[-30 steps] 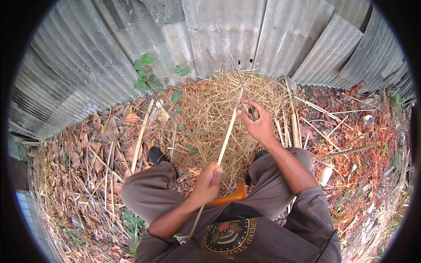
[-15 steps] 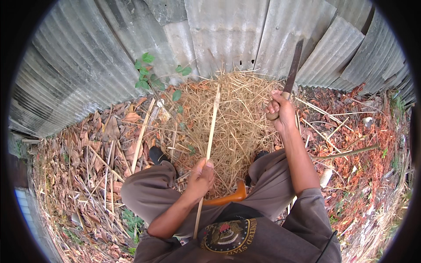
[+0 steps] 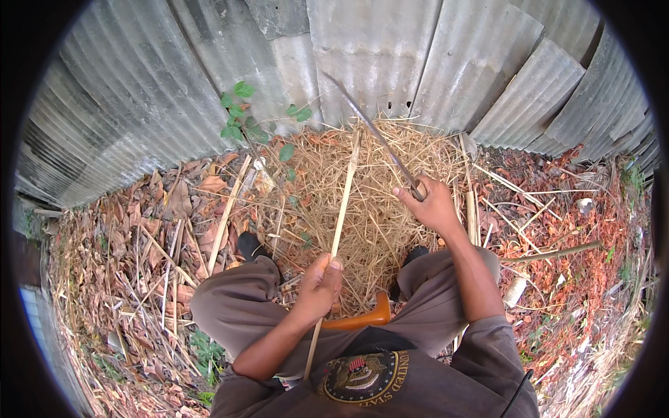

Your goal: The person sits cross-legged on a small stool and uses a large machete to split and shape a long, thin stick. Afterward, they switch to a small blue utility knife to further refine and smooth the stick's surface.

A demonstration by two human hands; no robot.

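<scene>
A long pale strip of split bamboo (image 3: 343,209) runs from near my shirt out over the straw. My left hand (image 3: 320,284) is closed round its lower part, thumb along the strip. In my right hand (image 3: 433,205) is a machete (image 3: 376,134), its narrow dark blade slanting up and left toward the fence. The blade appears to cross close to the strip's far end; whether they touch I cannot tell. Most of the machete's handle is hidden by my fingers. Beneath both lies a heap of dry straw-like shavings (image 3: 376,230) between my feet.
A corrugated metal fence (image 3: 376,49) closes off the far side. A leafy green plant (image 3: 244,118) stands before it. Bamboo pieces (image 3: 228,214) lie on dry leaves at left; sticks (image 3: 554,249) lie at right. A curved orange object (image 3: 366,319) sits between my thighs.
My right hand has come down and slightly left, and the machete has swung from pointing up at the right to slanting left over the straw. My left hand keeps its grip on the strip.
</scene>
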